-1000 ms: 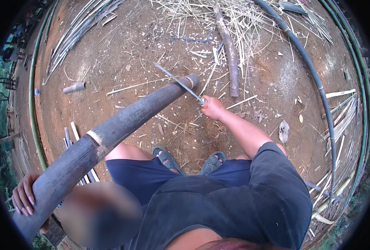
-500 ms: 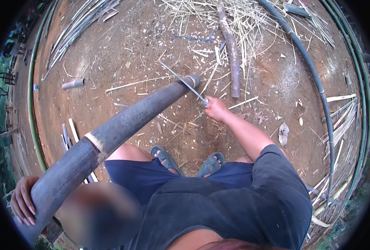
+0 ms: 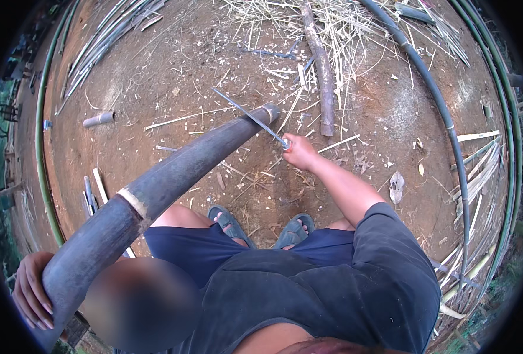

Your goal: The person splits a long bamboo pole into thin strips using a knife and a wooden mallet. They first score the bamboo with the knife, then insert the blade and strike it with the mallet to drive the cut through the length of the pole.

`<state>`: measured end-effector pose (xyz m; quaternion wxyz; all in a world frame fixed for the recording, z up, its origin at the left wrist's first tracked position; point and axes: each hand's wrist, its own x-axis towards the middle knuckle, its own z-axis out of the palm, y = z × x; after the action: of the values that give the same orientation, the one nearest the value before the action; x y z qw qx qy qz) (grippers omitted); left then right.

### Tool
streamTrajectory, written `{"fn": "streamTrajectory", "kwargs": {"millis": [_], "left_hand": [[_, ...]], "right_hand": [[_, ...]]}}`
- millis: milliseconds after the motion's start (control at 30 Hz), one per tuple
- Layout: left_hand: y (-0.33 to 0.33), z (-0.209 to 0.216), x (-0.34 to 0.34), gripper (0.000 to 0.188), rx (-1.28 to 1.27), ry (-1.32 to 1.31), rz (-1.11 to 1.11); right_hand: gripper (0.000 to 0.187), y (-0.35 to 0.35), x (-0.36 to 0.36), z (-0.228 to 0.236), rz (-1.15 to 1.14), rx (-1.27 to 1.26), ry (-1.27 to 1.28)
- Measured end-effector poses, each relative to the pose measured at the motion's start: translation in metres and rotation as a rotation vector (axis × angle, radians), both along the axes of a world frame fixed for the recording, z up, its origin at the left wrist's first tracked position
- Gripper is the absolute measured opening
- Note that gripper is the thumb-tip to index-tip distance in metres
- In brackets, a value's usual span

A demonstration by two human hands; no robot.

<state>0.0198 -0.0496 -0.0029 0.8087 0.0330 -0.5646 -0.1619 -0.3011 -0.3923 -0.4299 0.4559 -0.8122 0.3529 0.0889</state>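
A thick, dark grey bamboo pole point(image 3: 173, 171) runs slantwise from the lower left to the middle of the ground view, with pale rings at its joints. My left hand point(image 3: 33, 289) is curled over its near end at the lower left; the left arm is hidden behind the pole and a blurred patch. My right hand point(image 3: 300, 152), arm stretched forward, is closed round the handle of a long narrow blade point(image 3: 244, 111). The blade lies across the pole close to its far end, just short of the last joint. Whether it is a knife or a saw, I cannot tell.
Beneath me are my sandalled feet point(image 3: 229, 224) on bare earth strewn with chips. Ahead lie a wooden stick point(image 3: 320, 76) and a heap of pale bamboo strips point(image 3: 356, 35). A curved bamboo pole point(image 3: 444, 112) arcs along the right. A short bamboo piece point(image 3: 99, 119) lies left.
The blade's tip has swung slightly left, and the blade crosses the pole a little nearer to me. Both hands keep their grips. The whole view has shifted slightly.
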Motion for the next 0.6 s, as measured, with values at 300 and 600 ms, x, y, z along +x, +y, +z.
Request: {"fn": "streamTrajectory", "kwargs": {"millis": [300,600], "left_hand": [[-0.022,-0.007,-0.016,0.003,-0.036,-0.136,-0.116],[-0.063,0.0,-0.033,0.005,-0.055,-0.282,-0.295]], "right_hand": [[0.034,-0.005,-0.015,-0.013,-0.16,0.018,0.047],[0.053,-0.01,-0.022,-0.037,-0.21,-0.003,0.053]]}}
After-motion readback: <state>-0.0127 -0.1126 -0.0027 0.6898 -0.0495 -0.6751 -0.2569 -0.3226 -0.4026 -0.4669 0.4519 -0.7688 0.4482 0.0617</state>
